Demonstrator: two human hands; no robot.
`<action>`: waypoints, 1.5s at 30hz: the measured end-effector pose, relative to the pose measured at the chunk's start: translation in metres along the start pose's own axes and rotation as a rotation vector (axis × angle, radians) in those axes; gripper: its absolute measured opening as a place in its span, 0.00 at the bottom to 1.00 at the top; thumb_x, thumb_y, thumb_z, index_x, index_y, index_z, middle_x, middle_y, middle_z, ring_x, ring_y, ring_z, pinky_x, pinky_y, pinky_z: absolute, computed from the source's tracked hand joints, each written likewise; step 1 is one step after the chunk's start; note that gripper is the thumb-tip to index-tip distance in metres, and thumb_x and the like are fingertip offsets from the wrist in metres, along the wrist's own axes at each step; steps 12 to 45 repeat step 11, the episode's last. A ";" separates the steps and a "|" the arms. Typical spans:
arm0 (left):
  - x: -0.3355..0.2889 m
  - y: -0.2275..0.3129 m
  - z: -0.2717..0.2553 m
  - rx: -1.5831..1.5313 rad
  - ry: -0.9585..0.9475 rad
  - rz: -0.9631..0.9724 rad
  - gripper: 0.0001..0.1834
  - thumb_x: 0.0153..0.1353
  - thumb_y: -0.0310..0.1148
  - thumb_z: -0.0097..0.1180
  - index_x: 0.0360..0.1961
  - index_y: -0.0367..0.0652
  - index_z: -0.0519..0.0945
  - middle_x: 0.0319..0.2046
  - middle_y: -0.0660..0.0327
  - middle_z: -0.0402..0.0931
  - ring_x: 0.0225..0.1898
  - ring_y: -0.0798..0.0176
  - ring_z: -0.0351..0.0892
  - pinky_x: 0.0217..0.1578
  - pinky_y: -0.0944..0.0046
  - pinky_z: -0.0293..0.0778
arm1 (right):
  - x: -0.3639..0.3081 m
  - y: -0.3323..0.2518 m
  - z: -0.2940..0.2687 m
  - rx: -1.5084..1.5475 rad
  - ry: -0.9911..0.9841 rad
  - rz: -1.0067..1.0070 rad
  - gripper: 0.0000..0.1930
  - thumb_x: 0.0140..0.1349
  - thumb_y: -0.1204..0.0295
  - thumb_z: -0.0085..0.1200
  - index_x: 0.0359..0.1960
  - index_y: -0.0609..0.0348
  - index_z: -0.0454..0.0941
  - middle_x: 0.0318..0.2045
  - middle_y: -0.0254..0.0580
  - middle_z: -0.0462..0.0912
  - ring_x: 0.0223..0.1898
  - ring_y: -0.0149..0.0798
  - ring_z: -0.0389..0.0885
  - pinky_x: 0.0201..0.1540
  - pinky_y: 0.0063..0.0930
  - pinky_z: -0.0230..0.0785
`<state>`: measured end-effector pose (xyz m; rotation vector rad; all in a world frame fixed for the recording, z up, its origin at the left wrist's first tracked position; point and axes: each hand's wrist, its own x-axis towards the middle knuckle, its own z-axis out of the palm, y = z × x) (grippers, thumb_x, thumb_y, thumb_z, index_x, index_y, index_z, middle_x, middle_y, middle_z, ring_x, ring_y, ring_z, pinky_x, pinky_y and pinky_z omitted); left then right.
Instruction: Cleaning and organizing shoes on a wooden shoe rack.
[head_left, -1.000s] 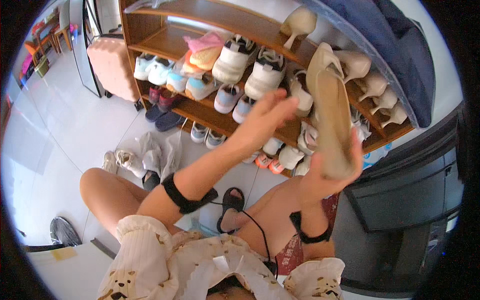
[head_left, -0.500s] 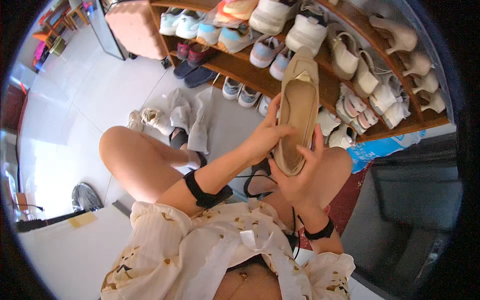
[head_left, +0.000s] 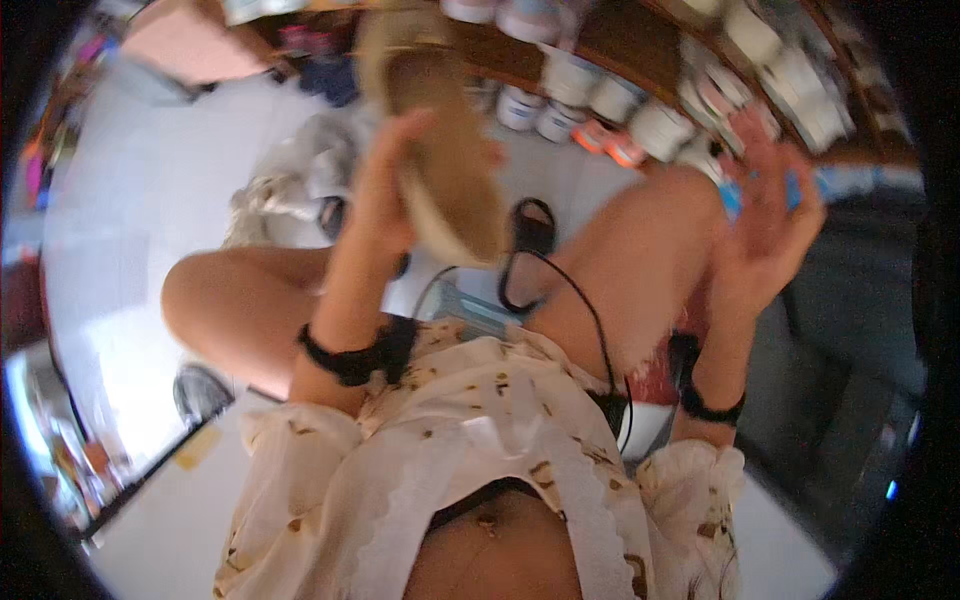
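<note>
A beige flat shoe (head_left: 452, 165), its brown insole facing up, is tilted with its toe toward the top edge of the view. My left hand (head_left: 383, 190) is closed around its side, thumb over the rim, holding it above the floor between my knees. Well apart from the shoe, my right hand (head_left: 768, 215) is raised beyond my right knee, its fingers stretched out and holding nothing. Motion blurs both the hand and the shoe. Each wrist wears a black strap.
A wooden shoe rack (head_left: 500, 55) with several pairs runs along the far side. White cloth (head_left: 310, 160) and pale shoes (head_left: 262, 200) lie on the tiled floor left of centre. A pink suitcase (head_left: 185, 40) stands at the far left. A black cable (head_left: 590, 310) loops over my right thigh.
My right hand has let go of the shoe and moved away to the right. My left hand has carried the shoe leftward. The whole view has shifted.
</note>
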<state>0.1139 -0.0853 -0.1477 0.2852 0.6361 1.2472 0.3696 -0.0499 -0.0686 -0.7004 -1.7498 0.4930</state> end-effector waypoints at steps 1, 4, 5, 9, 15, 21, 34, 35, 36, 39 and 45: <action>-0.007 0.007 0.002 0.053 0.124 0.036 0.32 0.51 0.52 0.46 0.49 0.36 0.65 0.40 0.48 0.71 0.39 0.52 0.72 0.38 0.60 0.72 | 0.003 0.003 -0.019 -0.020 0.146 0.101 0.24 0.51 0.78 0.52 0.50 0.62 0.56 0.49 0.56 0.67 0.51 0.47 0.68 0.48 0.35 0.63; -0.002 0.016 0.009 0.081 0.050 0.133 0.32 0.53 0.53 0.42 0.50 0.36 0.63 0.41 0.50 0.70 0.38 0.54 0.72 0.38 0.58 0.72 | -0.036 0.057 -0.105 -0.249 0.414 0.342 0.14 0.57 0.77 0.47 0.45 0.62 0.62 0.45 0.48 0.71 0.47 0.39 0.71 0.45 0.28 0.68; -0.003 0.020 0.011 0.036 0.013 0.114 0.32 0.54 0.52 0.40 0.51 0.36 0.63 0.42 0.49 0.70 0.37 0.54 0.73 0.38 0.58 0.72 | -0.059 0.082 -0.127 -0.267 0.476 0.432 0.18 0.50 0.79 0.55 0.42 0.63 0.64 0.40 0.45 0.72 0.41 0.34 0.71 0.46 0.25 0.63; 0.010 0.017 0.015 0.024 0.031 0.149 0.34 0.54 0.53 0.36 0.52 0.34 0.60 0.42 0.46 0.67 0.38 0.50 0.70 0.40 0.56 0.69 | -0.202 0.171 -0.173 -0.690 0.400 0.841 0.21 0.46 0.74 0.59 0.42 0.65 0.66 0.40 0.46 0.71 0.42 0.40 0.69 0.44 0.31 0.64; 0.016 0.012 0.018 0.030 0.045 0.127 0.34 0.55 0.53 0.32 0.53 0.34 0.59 0.43 0.45 0.67 0.39 0.49 0.69 0.42 0.55 0.68 | -0.256 0.188 -0.177 -0.743 0.351 0.991 0.21 0.47 0.72 0.58 0.43 0.65 0.66 0.40 0.47 0.71 0.41 0.41 0.70 0.44 0.31 0.65; 0.016 0.012 0.018 0.030 0.045 0.127 0.34 0.55 0.53 0.32 0.53 0.34 0.59 0.43 0.45 0.67 0.39 0.49 0.69 0.42 0.55 0.68 | -0.256 0.188 -0.177 -0.743 0.351 0.991 0.21 0.47 0.72 0.58 0.43 0.65 0.66 0.40 0.47 0.71 0.41 0.41 0.70 0.44 0.31 0.65; 0.016 0.012 0.018 0.030 0.045 0.127 0.34 0.55 0.53 0.32 0.53 0.34 0.59 0.43 0.45 0.67 0.39 0.49 0.69 0.42 0.55 0.68 | -0.256 0.188 -0.177 -0.743 0.351 0.991 0.21 0.47 0.72 0.58 0.43 0.65 0.66 0.40 0.47 0.71 0.41 0.41 0.70 0.44 0.31 0.65; 0.016 0.012 0.018 0.030 0.045 0.127 0.34 0.55 0.53 0.32 0.53 0.34 0.59 0.43 0.45 0.67 0.39 0.49 0.69 0.42 0.55 0.68 | -0.256 0.188 -0.177 -0.743 0.351 0.991 0.21 0.47 0.72 0.58 0.43 0.65 0.66 0.40 0.47 0.71 0.41 0.41 0.70 0.44 0.31 0.65; 0.016 0.012 0.018 0.030 0.045 0.127 0.34 0.55 0.53 0.32 0.53 0.34 0.59 0.43 0.45 0.67 0.39 0.49 0.69 0.42 0.55 0.68 | -0.256 0.188 -0.177 -0.743 0.351 0.991 0.21 0.47 0.72 0.58 0.43 0.65 0.66 0.40 0.47 0.71 0.41 0.41 0.70 0.44 0.31 0.65; 0.016 0.012 0.018 0.030 0.045 0.127 0.34 0.55 0.53 0.32 0.53 0.34 0.59 0.43 0.45 0.67 0.39 0.49 0.69 0.42 0.55 0.68 | -0.256 0.188 -0.177 -0.743 0.351 0.991 0.21 0.47 0.72 0.58 0.43 0.65 0.66 0.40 0.47 0.71 0.41 0.41 0.70 0.44 0.31 0.65; 0.016 0.012 0.018 0.030 0.045 0.127 0.34 0.55 0.53 0.32 0.53 0.34 0.59 0.43 0.45 0.67 0.39 0.49 0.69 0.42 0.55 0.68 | -0.256 0.188 -0.177 -0.743 0.351 0.991 0.21 0.47 0.72 0.58 0.43 0.65 0.66 0.40 0.47 0.71 0.41 0.41 0.70 0.44 0.31 0.65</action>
